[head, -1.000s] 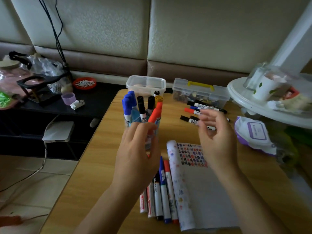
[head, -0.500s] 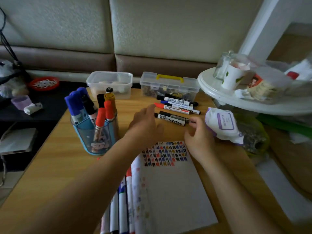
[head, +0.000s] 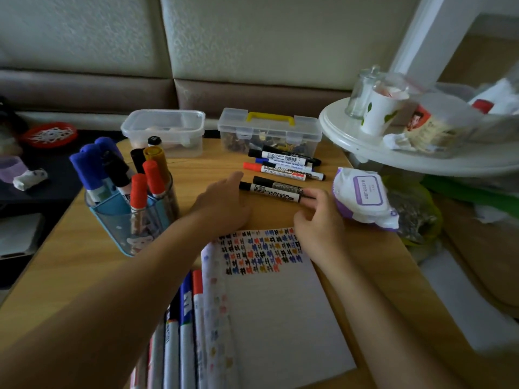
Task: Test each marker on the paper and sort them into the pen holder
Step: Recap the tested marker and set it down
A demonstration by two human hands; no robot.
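A blue translucent pen holder (head: pixel 112 220) stands at the left of the wooden table, with blue, black, red and yellow markers (head: pixel 140 189) upright in it. Several loose markers (head: pixel 283 164) lie behind my hands. The nearest is a black marker (head: pixel 269 192). My right hand (head: pixel 317 220) pinches its right end with the fingertips. My left hand (head: pixel 222 203) lies flat on the table, its thumb by the marker's cap end. The white paper (head: pixel 275 318) carries rows of coloured test marks along its top. More markers (head: pixel 182 332) lie along the paper's left edge.
A clear lidded box (head: pixel 163 130) and a clear case with a yellow handle (head: pixel 269 130) sit at the table's back edge. A purple-and-white wipes pack (head: pixel 362 195) lies right of my right hand. A cluttered round white stand (head: pixel 393 155) overhangs the right side.
My left hand has left the pen holder and come down flat beside the black marker. My right hand has dropped to that marker's right end. The view has swung right.
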